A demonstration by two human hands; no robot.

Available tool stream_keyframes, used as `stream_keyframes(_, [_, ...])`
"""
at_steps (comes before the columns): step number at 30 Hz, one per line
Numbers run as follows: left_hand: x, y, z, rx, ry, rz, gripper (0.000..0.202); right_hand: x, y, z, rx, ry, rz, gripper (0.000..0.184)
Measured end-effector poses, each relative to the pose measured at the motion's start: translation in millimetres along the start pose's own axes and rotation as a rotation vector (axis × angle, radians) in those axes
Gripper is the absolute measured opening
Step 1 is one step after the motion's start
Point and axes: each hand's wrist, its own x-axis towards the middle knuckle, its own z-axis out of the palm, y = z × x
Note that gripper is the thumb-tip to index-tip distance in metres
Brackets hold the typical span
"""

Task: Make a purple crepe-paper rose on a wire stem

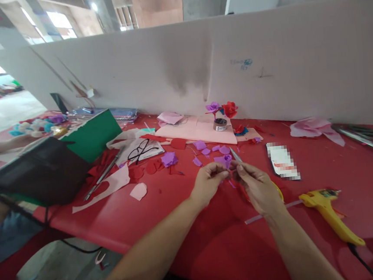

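My left hand [208,182] is closed, its fingertips pinching the base of a small purple paper flower [226,160] with a rolled centre. In my right hand [259,187] is a pair of scissors [234,154]. Their metal blades point up and away, and part of a yellow handle shows beside the palm. The right fingertips are close to the flower's base; whether they touch it I cannot tell. Just beyond the hands lie loose purple petals [224,149] and a stack of purple paper pieces [169,159].
A yellow glue gun [332,214] with its stick and cord lies right, below a phone [282,161]. Eyeglasses [142,151], red paper petals and pink scraps [138,191] spread left. Finished flowers [229,109] stand in a tape roll [220,125]. Another person's arm [7,145] reaches in at far left.
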Motion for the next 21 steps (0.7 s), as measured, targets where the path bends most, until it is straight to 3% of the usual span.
stream_keyframes(4, [11.6, 9.1, -15.4, 0.058, 0.182, 0.16, 0.006, 3.0, 4.9, -0.7, -0.047, 0.112, 0.056, 0.033])
stream_keyframes(7, [25.4, 24.9, -51.8, 0.208, 0.352, 0.231, 0.003, 4.0, 8.8, 0.0, -0.094, 0.113, 0.067, 0.035])
stream_keyframes(11, [37.9, 41.9, -115.5, 0.596, 0.569, 0.12, 0.008, 3.3, 14.6, 0.9, -0.202, 0.081, 0.058, 0.037])
stream_keyframes(14, [38.1, 45.1, -146.7, 0.673, 0.692, 0.029, 0.028, 2.4, 16.8, 1.1, -0.344, 0.065, 0.018, 0.036])
stream_keyframes(21, [35.3, 34.1, -164.1, 0.78, 0.756, -0.108, 0.03, 0.2, 12.2, 2.1, -0.576, 0.013, -0.078, 0.034])
